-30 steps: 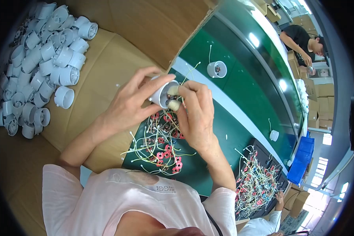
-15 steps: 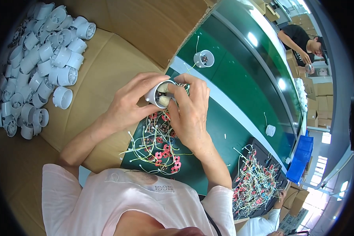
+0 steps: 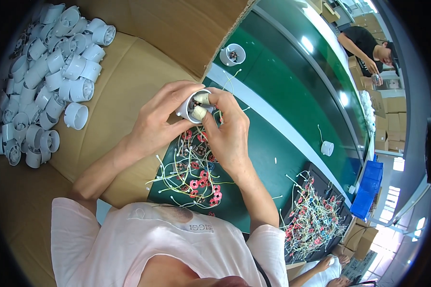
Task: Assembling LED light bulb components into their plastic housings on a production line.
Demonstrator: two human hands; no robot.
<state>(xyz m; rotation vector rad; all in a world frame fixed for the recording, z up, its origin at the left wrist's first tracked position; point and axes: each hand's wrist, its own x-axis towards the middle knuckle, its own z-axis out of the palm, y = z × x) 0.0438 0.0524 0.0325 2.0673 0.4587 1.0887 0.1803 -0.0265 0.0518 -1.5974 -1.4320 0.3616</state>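
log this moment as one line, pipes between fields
left hand: grips white cup | right hand: wrapped fingertips inside cup | table: wired red parts | box: piled white cups

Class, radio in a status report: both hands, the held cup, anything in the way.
Left hand holding white cup. Right hand: two covered fingertips in its mouth, partly hiding dark part within. Wired red parts piled nearby on green table.

Tilted between the left hand [image 3: 162, 114] and right hand [image 3: 228, 130], a white cylindrical housing [image 3: 183, 110] opens upward and rightward, a dark part [image 3: 194, 104] partly visible inside.
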